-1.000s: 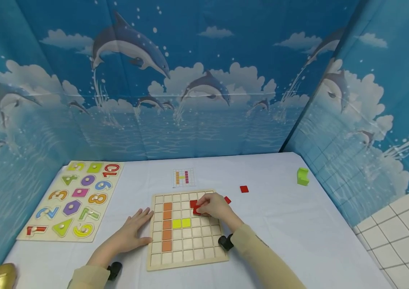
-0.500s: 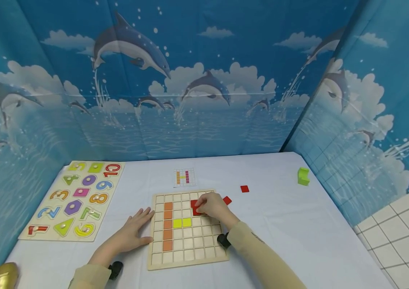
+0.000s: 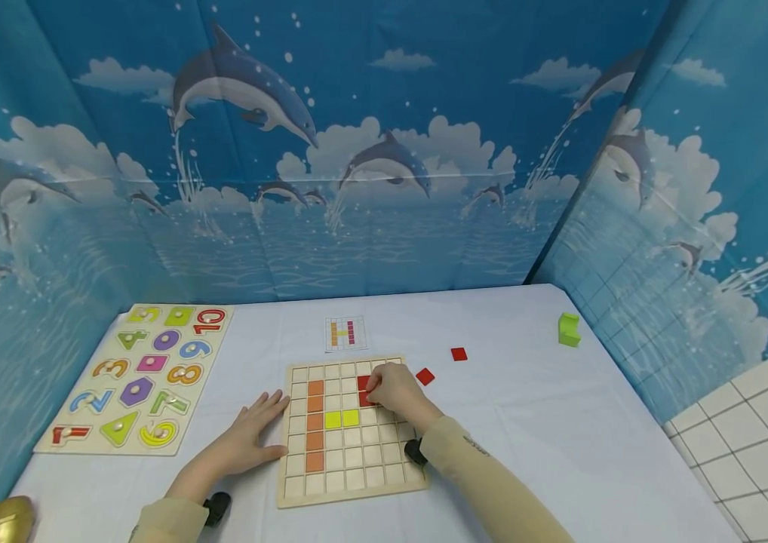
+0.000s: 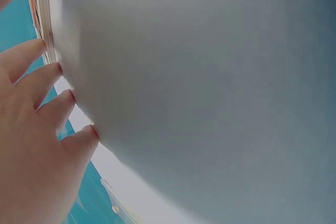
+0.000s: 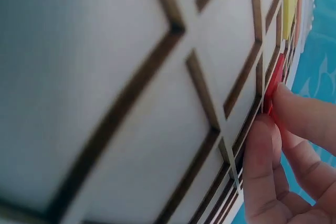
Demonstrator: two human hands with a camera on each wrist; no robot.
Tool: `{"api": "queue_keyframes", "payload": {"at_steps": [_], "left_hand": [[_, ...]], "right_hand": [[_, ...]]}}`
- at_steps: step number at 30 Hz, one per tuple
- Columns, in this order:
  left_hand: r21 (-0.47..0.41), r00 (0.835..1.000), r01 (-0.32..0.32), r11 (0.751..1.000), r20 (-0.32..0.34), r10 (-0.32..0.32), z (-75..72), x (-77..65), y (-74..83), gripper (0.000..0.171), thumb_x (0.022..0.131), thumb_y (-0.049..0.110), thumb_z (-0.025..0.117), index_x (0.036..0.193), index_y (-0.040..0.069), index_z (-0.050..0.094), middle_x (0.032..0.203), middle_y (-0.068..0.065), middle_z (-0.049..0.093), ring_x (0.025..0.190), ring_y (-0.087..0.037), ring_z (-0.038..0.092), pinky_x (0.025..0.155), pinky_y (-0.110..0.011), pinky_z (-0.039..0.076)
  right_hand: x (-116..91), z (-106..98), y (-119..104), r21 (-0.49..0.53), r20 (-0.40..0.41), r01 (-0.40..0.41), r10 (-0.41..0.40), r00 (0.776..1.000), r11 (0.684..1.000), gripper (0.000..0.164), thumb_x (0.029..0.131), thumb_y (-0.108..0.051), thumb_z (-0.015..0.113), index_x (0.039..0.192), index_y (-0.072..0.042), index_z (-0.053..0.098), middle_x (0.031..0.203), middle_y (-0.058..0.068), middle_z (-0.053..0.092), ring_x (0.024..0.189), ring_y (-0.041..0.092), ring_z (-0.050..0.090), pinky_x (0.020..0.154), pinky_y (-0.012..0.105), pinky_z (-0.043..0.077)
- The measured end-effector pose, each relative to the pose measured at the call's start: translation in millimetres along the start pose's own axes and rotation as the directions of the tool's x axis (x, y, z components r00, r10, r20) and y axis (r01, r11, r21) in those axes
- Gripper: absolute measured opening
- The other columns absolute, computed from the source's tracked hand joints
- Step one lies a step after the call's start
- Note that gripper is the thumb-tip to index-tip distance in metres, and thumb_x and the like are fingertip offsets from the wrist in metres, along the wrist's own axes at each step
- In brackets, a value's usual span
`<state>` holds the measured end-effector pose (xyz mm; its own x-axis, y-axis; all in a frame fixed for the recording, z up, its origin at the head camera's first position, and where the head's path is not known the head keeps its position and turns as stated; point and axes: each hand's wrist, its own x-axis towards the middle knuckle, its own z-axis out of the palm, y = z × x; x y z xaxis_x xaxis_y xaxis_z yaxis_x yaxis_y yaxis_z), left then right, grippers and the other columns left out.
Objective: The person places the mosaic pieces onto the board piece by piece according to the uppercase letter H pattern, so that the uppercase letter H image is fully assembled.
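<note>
A wooden grid board lies on the white table, with a column of orange tiles and two yellow tiles in its cells. Toward its upper right, my right hand pinches a red tile at a cell just below another red tile. In the right wrist view, thumb and fingertips meet at that red tile, which sits low against the grid. My left hand rests with spread, fairly straight fingers against the board's left edge.
Two loose red tiles lie right of the board. Behind it is a small pattern card. A number puzzle board lies at left, a gold object at the front left corner, a green block at far right.
The pinched red tile has shifted slightly up into line beneath the upper red tile. My right wrist has edged left, uncovering more of the nearer loose tile. The left hand stays put.
</note>
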<state>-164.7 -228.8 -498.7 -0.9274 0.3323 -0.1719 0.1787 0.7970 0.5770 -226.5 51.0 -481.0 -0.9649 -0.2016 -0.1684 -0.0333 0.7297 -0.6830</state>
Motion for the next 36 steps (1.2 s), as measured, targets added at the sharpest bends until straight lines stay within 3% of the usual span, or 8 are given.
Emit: {"api": "queue_keyframes", "payload": {"at_steps": [7, 13, 22, 29, 36], "left_hand": [[0.001, 1.000, -0.010, 1.000, -0.002, 0.010, 0.5, -0.4, -0.9, 0.087, 0.079, 0.033, 0.080, 0.150, 0.003, 0.039, 0.159, -0.023, 0.029, 0.149, -0.047, 0.016, 0.119, -0.066, 0.009], [0.011, 1.000, -0.022, 1.000, -0.003, 0.022, -0.8, 0.3, -1.9, 0.088, 0.079, 0.034, 0.080, 0.150, 0.002, 0.038, 0.158, -0.023, 0.029, 0.148, -0.047, 0.017, 0.118, -0.067, 0.010], [0.005, 1.000, -0.009, 1.000, 0.003, 0.009, -1.1, 0.3, -0.5, 0.088, 0.079, 0.032, 0.080, 0.150, 0.003, 0.038, 0.159, -0.023, 0.029, 0.148, -0.047, 0.016, 0.119, -0.067, 0.009], [0.002, 1.000, -0.006, 1.000, 0.000, 0.006, -0.3, -0.7, -0.1, 0.088, 0.078, 0.032, 0.080, 0.150, 0.003, 0.039, 0.159, -0.023, 0.029, 0.148, -0.047, 0.017, 0.119, -0.066, 0.009], [-0.004, 1.000, -0.007, 1.000, -0.001, 0.007, -0.6, -1.0, 0.4, 0.088, 0.078, 0.034, 0.081, 0.150, 0.003, 0.039, 0.159, -0.023, 0.029, 0.148, -0.047, 0.016, 0.119, -0.067, 0.008]], "right_hand": [[-1.6, -14.5, 6.8, 0.071, 0.018, -0.019, 0.018, 1.000, 0.997, 0.010, 0.083, -0.011, 0.076, 0.082, -0.009, 0.067, 0.079, 0.002, 0.063, 0.070, 0.014, 0.055, 0.060, 0.023, 0.045], [0.5, -40.1, 24.8, 0.147, -0.038, -0.067, 0.073, 0.997, 0.987, 0.009, 0.086, -0.016, 0.074, 0.089, -0.009, 0.069, 0.080, 0.002, 0.065, 0.070, 0.015, 0.059, 0.061, 0.024, 0.048], [1.2, -74.7, 56.9, 0.208, -0.112, -0.142, 0.168, 0.979, 0.968, 0.021, 0.087, -0.019, 0.072, 0.102, -0.005, 0.069, 0.089, 0.007, 0.068, 0.078, 0.018, 0.063, 0.067, 0.027, 0.051], [-0.8, -82.7, 75.4, 0.226, -0.136, -0.183, 0.217, 0.967, 0.957, 0.027, 0.088, -0.019, 0.072, 0.108, -0.002, 0.068, 0.094, 0.009, 0.068, 0.079, 0.018, 0.063, 0.075, 0.031, 0.057], [-1.2, -83.2, 81.3, 0.252, -0.128, -0.227, 0.265, 0.956, 0.941, 0.028, 0.088, -0.020, 0.073, 0.110, -0.002, 0.066, 0.097, 0.011, 0.067, 0.079, 0.020, 0.061, 0.075, 0.031, 0.057]]}}
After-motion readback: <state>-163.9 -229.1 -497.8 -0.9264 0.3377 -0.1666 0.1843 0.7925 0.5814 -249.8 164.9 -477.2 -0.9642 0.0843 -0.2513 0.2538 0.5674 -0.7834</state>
